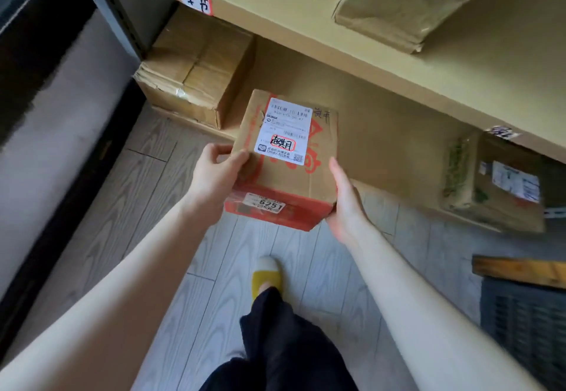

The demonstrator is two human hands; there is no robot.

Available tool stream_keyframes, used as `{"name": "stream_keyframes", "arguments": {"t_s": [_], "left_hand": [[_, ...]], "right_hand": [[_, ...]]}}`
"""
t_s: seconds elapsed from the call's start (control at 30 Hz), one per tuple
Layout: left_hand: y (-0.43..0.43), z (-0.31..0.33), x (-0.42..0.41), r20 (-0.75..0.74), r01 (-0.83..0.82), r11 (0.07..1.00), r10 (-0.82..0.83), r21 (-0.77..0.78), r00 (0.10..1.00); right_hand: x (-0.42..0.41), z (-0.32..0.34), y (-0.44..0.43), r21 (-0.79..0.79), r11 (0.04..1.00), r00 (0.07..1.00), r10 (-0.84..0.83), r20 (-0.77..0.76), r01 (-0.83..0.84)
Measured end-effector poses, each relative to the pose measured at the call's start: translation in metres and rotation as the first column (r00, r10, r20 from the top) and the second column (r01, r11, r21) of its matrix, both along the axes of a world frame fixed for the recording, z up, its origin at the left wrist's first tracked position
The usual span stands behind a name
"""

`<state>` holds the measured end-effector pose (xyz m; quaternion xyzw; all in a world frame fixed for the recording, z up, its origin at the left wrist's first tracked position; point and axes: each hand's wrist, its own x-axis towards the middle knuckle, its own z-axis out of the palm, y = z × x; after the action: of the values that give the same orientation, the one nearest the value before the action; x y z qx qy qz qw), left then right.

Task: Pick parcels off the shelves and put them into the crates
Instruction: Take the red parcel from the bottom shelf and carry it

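Left hand (214,176), right hand (346,206), parcel (318,176) between fingers (213,150)

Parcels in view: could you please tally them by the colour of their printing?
Red print: 1, the held parcel
Green print: 1, the right-hand box
Plain brown: 2, the left-hand box and the upper-shelf parcel
Total: 4

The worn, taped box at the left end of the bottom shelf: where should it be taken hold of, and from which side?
Once the labelled parcel is set down, probably from the open front, one hand low on each side face of the taped box. The upper shelf board overhangs its top, and its front-left corner looks crushed, so avoid pinching there.
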<state>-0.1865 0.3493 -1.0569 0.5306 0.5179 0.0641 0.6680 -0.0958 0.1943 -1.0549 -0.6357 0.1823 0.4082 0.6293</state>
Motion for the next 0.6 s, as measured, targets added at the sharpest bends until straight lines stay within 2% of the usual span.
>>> {"name": "stream_keyframes", "arguments": {"t_s": [0.2, 0.37, 0.5, 0.6], "left_hand": [[-0.077, 0.085, -0.040, -0.150, 0.102, 0.995, -0.102, -0.011, 0.983], [-0.171, 0.139, -0.047, -0.186, 0.249, 0.968, -0.250, -0.031, 0.950], [-0.269, 0.172, -0.030, -0.147, 0.450, 0.881, -0.469, -0.146, 0.871], [-0.356, 0.184, -0.012, -0.129, 0.577, 0.799, -0.598, -0.166, 0.791]], "right_hand": [[-0.069, 0.085, -0.093, -0.119, 0.986, 0.979, -0.135, -0.152, 0.117], [-0.110, 0.136, -0.193, -0.183, 0.941, 0.928, -0.318, -0.197, 0.284], [-0.127, 0.155, -0.287, -0.231, 0.852, 0.843, -0.510, -0.172, 0.469], [-0.133, 0.166, -0.370, -0.228, 0.772, 0.762, -0.630, -0.147, 0.594]]}}
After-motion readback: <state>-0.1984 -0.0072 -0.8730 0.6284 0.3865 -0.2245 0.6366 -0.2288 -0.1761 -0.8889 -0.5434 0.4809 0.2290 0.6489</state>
